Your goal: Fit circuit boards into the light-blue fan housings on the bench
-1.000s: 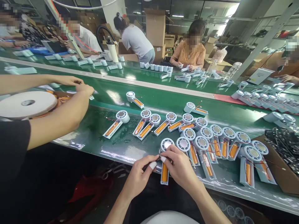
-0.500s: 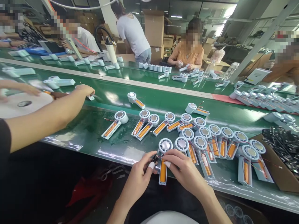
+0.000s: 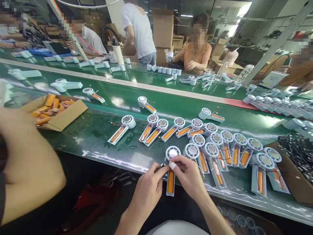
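Note:
A handheld fan [image 3: 170, 187] lies at the bench edge in front of me, its round head away from me and an orange battery in its open handle. My left hand [image 3: 149, 182] is closed beside the handle, pinching a small black part [image 3: 162, 165], perhaps a circuit board. From the other side, my right hand [image 3: 188, 174] bends over the fan's neck with thumb and fingertips pressed together. Whatever those fingers hold is hidden. The fingertips of both hands nearly meet over the upper handle.
Several open fans [image 3: 212, 150] with orange batteries and loose wires crowd the bench to the right. A carton of black parts [image 3: 297, 156] stands far right. A box of orange batteries [image 3: 69, 114] sits left, near a co-worker's arm [image 3: 29, 176]. Behind runs a green conveyor [image 3: 117, 98].
The co-worker's arm at left has drawn back with the white disc, uncovering the battery box and a fan on the belt. My left fingers have closed in toward the right fingertips.

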`<state>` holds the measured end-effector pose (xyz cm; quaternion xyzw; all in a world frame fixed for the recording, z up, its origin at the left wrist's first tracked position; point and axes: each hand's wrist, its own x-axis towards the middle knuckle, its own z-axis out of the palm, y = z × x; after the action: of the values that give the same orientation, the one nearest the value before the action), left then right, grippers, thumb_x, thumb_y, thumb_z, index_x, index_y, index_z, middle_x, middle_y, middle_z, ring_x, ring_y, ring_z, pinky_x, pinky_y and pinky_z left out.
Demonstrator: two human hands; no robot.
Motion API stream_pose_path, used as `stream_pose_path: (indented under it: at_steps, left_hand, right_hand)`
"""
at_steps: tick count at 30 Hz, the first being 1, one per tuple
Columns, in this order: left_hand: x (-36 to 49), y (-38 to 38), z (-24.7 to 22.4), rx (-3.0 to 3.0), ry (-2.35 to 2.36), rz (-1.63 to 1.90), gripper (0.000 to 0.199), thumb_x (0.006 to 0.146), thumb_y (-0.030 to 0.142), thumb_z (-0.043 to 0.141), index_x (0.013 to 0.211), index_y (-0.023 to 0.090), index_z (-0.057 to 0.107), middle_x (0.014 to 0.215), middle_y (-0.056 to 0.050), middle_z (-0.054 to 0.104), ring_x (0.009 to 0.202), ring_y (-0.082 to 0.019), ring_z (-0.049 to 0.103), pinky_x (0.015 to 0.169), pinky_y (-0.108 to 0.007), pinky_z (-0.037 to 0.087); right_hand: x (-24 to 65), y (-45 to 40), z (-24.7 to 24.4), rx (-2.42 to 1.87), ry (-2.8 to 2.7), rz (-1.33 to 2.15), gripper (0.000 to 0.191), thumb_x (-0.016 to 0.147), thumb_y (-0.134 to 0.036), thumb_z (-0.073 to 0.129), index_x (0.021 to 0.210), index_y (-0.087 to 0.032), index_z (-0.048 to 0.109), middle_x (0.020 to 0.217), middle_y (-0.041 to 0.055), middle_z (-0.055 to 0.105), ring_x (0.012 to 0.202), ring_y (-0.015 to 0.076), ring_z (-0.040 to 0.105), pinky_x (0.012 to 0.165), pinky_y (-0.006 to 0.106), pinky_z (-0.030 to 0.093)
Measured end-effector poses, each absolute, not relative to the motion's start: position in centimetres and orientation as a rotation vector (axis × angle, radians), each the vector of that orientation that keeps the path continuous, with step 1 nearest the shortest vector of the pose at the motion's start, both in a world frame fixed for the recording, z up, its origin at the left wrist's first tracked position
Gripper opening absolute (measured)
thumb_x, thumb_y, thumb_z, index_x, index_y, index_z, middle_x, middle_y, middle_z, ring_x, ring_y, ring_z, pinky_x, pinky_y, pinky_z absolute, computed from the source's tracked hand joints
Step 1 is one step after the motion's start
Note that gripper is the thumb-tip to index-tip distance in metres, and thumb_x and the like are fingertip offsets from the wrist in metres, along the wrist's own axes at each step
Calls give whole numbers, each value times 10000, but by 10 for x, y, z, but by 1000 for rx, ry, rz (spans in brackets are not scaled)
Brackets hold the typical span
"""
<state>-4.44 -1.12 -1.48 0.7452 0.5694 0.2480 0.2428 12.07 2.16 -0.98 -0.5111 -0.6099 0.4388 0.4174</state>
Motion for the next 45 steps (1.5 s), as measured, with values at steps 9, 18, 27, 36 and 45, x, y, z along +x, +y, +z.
stream_pose_path:
  at_steps: [9,18,27,36,45]
  left_hand:
    - [-45,-16,-18,1571,1595,903,339,960,279,449,1281,251,553,994,-62,750,867,-240,748,723,-335,596]
    - [-41,-16,-11,1334,1479,988,220,931,278,497,1109,228,617,1032,-65,775,683,-179,741,650,-288,618]
    - [-33,-26,-17,1653,1601,1119,266,914,201,502,1072,223,715,1013,-56,804,869,-219,781,766,-276,621]
    - [-51,-14,-15,1608,1417,1035,279,942,248,536,1106,228,762,1109,-74,789,919,-225,773,818,-300,631]
    - [-59,-3,-16,1606,1352,952,283,930,256,548,1102,232,771,1083,-56,797,867,-206,764,866,-310,609]
  right_hand:
    - [118,19,-5,-1230,-1745,897,200,960,-189,538,967,-218,736,937,47,720,852,177,685,737,259,535]
    - [122,21,-2,-1264,-1812,841,167,889,-133,554,862,-204,702,853,25,681,704,146,625,636,241,489]
    - [113,14,-3,-1399,-2088,438,178,888,-97,519,843,-209,651,851,32,662,775,195,632,656,273,461]
    - [131,26,2,-1239,-1943,887,201,909,-105,570,985,-224,712,909,25,667,738,150,625,667,253,490]
    - [132,32,2,-1221,-1902,1019,194,907,-173,610,945,-239,788,898,32,651,754,160,611,644,258,460]
